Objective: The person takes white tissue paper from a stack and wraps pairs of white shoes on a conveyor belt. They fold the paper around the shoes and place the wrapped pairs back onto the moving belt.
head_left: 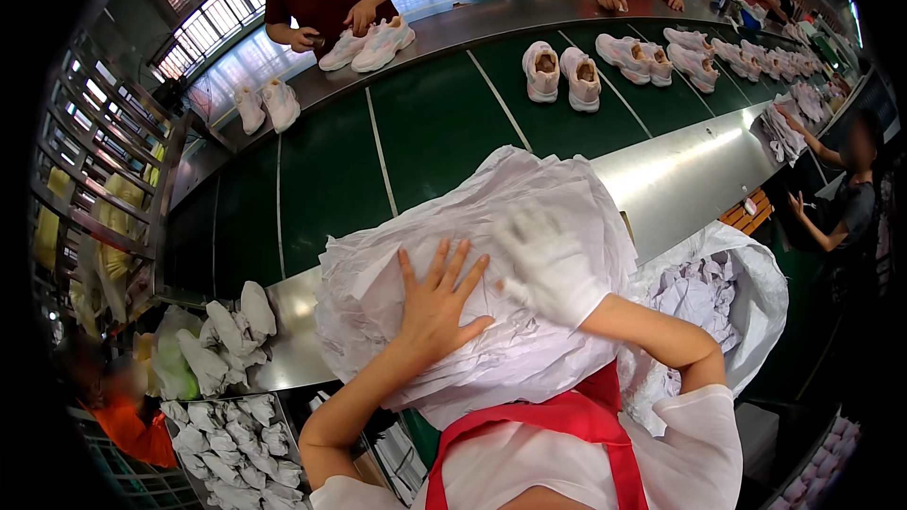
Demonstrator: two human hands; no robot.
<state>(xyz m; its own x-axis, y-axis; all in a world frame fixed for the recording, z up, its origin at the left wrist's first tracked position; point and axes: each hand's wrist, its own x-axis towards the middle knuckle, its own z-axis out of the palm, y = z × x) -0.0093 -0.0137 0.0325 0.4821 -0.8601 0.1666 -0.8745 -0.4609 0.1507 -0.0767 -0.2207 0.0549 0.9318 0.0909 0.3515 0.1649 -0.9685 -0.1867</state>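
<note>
Both hands rest on the heap of white tissue paper (pixel 529 227): left hand (pixel 436 297) bare, fingers spread flat; right hand (pixel 546 263) gloved, blurred, grip indeterminate.

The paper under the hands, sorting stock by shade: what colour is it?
White, crinkled tissue paper, plain and unpatterned; the head view shows it, with the left hand flat on it.

The bare left hand (pixel 436 302) lay flat with fingers spread; the gloved right hand (pixel 546 264) blurred, forearm bent inward.
</note>
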